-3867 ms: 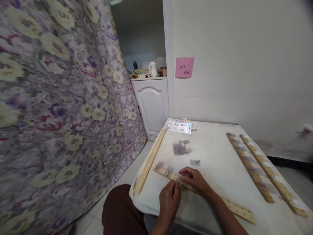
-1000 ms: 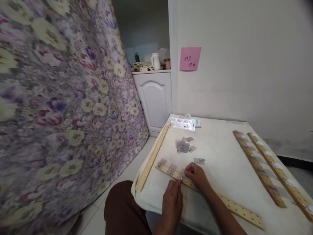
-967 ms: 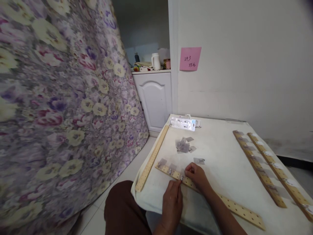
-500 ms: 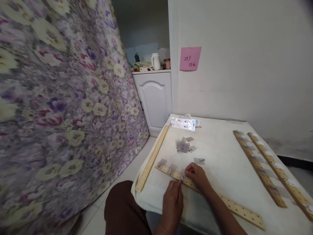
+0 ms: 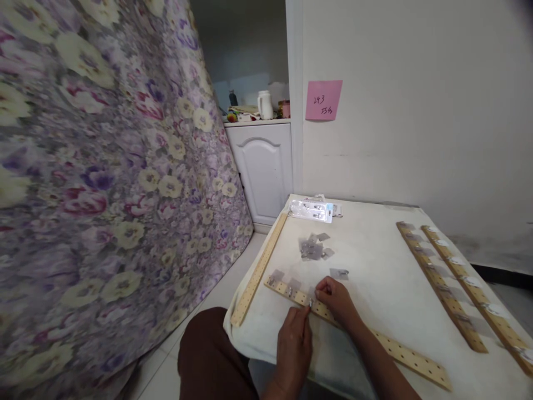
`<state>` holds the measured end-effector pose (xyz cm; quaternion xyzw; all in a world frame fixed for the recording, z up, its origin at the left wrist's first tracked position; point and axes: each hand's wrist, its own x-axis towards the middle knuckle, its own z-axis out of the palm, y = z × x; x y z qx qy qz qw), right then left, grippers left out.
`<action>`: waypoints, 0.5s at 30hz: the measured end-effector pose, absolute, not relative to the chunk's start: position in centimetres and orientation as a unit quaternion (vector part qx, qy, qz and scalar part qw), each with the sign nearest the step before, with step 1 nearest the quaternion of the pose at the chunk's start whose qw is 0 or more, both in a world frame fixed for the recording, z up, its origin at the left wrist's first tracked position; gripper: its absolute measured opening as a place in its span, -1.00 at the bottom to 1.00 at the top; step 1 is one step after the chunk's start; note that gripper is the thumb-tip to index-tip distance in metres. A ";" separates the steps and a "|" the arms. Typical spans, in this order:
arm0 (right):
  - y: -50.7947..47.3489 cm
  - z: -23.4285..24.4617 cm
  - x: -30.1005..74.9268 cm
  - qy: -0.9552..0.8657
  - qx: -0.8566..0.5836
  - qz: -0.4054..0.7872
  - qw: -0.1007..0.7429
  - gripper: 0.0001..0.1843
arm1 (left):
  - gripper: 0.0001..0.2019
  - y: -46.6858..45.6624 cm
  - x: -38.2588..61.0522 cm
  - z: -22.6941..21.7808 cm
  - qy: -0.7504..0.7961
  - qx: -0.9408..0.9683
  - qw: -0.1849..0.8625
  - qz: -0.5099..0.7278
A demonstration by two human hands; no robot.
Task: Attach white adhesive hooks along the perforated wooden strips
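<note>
Along the left edge of your tabletop (image 5: 375,250) lies a bare perforated strip (image 5: 259,271). Your drilled strip (image 5: 410,358) runs lengthwise from beside it toward the near right corner. Your left hand (image 5: 293,341) touches the near end of its third clip (image 5: 310,303), which lies crosswise. At the far left corner, a clear package (image 5: 296,210) holds metal clips. Your right hand (image 5: 336,298) curls just right of that third clip. Whether either grip is clamped, I can't tell.
</note>
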<state>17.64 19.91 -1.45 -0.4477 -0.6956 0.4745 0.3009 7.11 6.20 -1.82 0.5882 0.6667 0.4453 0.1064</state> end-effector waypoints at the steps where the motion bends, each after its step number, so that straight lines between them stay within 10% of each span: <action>1: 19.9 -1.5 17.6 -0.696 -0.448 0.473 0.300 -0.95 | -0.69 6.2 7.1 -1.8 0.667 0.588 0.107 0.445; 15: 19.9 -1.4 17.6 -0.700 -0.451 0.467 0.298 -0.97 | -0.81 7.6 6.1 -0.3 0.706 0.567 0.113 0.410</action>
